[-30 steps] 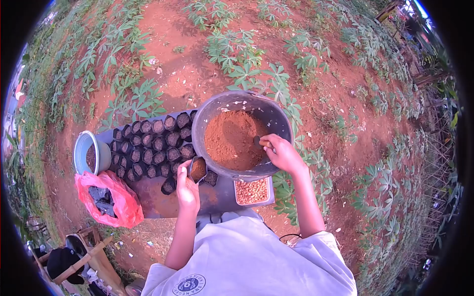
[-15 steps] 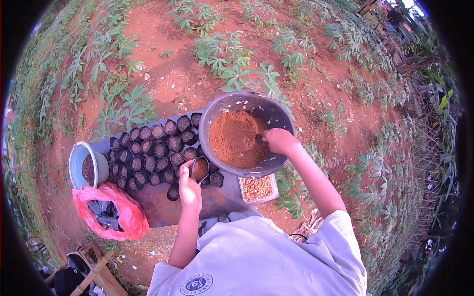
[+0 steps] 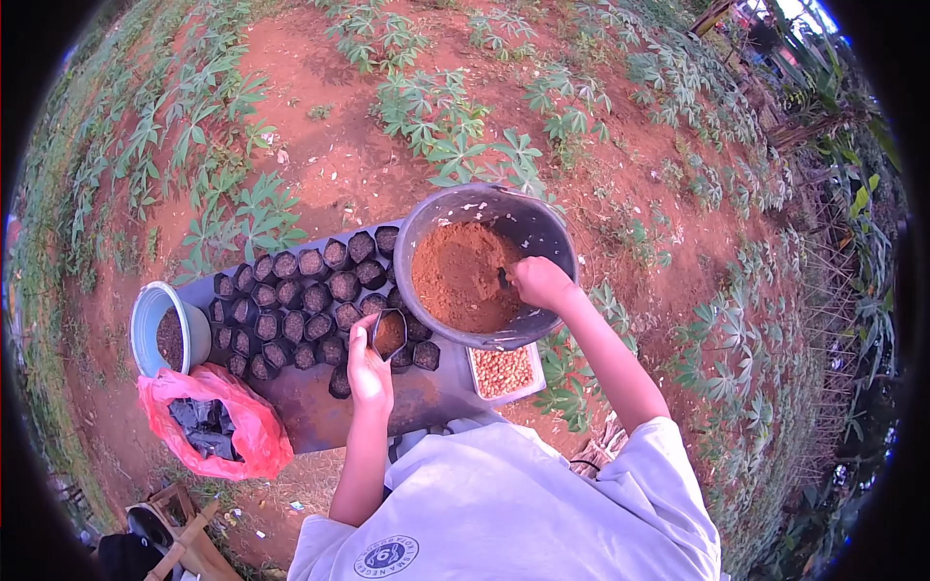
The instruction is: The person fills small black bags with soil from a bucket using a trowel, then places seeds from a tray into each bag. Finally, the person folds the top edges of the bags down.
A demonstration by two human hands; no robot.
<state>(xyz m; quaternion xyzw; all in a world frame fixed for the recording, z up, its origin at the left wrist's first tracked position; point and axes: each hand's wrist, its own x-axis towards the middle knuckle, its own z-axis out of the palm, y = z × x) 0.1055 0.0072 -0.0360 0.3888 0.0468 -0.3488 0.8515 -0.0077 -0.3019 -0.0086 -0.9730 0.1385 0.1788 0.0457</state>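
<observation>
Left hand [image 3: 369,370] gripping a small black bag [image 3: 388,332] part-filled with soil, fingers closed round it, at seven o'clock of the bucket [image 3: 547,232], right hand [image 3: 541,283] curling shut on a dark scoop [image 3: 503,279] in the soil [image 3: 455,276], filled bags [image 3: 300,300] standing at nine o'clock.

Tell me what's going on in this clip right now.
A person sits outdoors on red earth among young plants. The left hand holds a small black bag, partly filled with soil, beside a large bucket. The right hand is inside the bucket, gripping a small dark tool in the reddish soil. Rows of filled bags stand on a dark board, with a tray of seeds nearby.
</observation>
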